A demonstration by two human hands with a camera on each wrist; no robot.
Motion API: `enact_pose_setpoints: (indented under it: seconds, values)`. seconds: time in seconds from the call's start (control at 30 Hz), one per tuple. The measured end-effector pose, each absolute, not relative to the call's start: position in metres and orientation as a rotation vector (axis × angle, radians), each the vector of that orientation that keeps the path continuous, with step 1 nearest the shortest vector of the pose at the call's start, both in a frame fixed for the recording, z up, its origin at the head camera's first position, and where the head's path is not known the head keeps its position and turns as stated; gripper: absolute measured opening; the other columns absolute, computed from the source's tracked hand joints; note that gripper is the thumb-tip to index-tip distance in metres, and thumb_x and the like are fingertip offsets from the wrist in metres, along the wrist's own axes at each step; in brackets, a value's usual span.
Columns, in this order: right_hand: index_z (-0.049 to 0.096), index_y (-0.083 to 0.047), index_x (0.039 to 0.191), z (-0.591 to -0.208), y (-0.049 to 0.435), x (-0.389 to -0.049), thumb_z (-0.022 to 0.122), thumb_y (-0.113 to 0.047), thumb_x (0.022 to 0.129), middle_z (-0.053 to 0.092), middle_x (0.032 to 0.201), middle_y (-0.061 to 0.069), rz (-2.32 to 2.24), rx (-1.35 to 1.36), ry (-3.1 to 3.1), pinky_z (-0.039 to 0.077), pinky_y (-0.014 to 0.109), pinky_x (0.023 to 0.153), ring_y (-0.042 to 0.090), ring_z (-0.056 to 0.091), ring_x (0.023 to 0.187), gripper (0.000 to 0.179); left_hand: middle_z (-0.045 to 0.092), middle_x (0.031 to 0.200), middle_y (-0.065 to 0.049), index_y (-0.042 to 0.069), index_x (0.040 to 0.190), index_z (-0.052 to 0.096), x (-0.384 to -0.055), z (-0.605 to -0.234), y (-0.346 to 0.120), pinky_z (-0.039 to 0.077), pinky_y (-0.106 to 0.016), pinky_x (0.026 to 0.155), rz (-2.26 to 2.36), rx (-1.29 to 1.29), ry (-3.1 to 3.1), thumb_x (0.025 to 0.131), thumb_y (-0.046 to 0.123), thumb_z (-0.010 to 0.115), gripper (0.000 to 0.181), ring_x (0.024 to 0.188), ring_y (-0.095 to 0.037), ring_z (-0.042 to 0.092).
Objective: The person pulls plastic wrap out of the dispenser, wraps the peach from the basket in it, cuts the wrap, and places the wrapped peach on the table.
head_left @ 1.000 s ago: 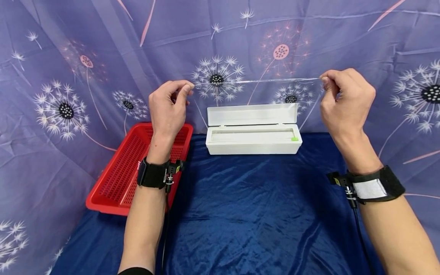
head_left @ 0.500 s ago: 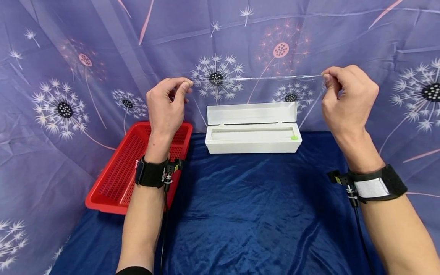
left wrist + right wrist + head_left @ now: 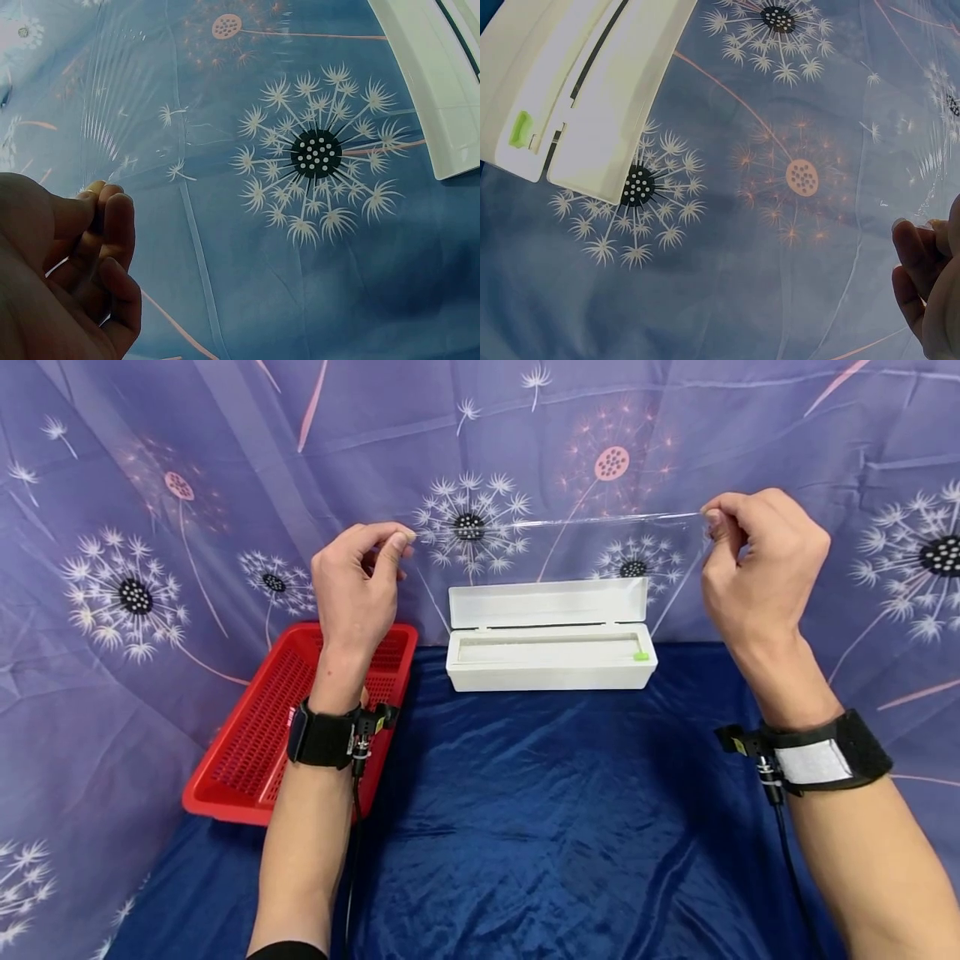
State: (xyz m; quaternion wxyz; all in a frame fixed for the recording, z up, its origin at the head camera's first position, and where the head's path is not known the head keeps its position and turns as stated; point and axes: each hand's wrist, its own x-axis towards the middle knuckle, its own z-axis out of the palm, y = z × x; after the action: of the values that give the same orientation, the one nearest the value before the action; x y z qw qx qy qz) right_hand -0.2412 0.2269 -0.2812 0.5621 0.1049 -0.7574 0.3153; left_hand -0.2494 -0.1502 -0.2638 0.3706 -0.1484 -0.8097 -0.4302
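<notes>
A clear sheet of plastic wrap [image 3: 600, 520] is stretched between both hands, high in front of the patterned curtain. My left hand [image 3: 356, 581] pinches one upper corner between thumb and forefinger, and my right hand [image 3: 765, 568] pinches the other. Below the sheet stands a white cling film dispenser box [image 3: 551, 678], its lid [image 3: 547, 604] raised and a green slider [image 3: 641, 657] at its right end. The film's side edges slant down toward the box. In the left wrist view, creases fan out through the film [image 3: 101, 127] above the fingertips.
A red perforated basket [image 3: 225, 807] stands at the left, partly behind the left forearm. Dark blue cloth [image 3: 540, 810] covers the table. A purple dandelion-print curtain [image 3: 360, 410] hangs behind the box. A cable runs down from each wrist strap.
Both hands have risen slightly, the right a little more, so the film's upper edge now tilts up to the right. The left hand has shifted slightly left. Both hands keep their pinch.
</notes>
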Motion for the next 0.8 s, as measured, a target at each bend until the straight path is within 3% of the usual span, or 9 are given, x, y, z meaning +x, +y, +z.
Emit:
enact_pose_setpoints:
  seconds: [0.5,0.8]
  values:
    - [0.081,0.004,0.092,-0.275,0.225,-0.24,0.059,-0.014,0.107,0.069,0.08,0.024,0.746,0.268,-1.777,0.026,0.016,0.073,0.033,0.051,0.067,0.032,0.078,0.091,0.001,0.016,0.106,0.085,-0.246,-0.264,-0.154,0.049,-0.022,0.065,-1.087,-0.39,-2.073,0.106,0.025,0.069,0.019,0.067,-0.009,0.066]
    - [0.081,0.004,0.091,-0.27,0.224,-0.239,0.059,-0.009,0.104,0.07,0.081,0.024,0.748,0.281,-1.767,0.026,0.015,0.073,0.031,0.051,0.067,0.028,0.078,0.09,-0.001,0.012,0.105,0.084,-0.248,-0.264,-0.155,0.05,-0.023,0.063,-1.096,-0.42,-2.038,0.105,0.023,0.069,0.019,0.065,-0.005,0.065]
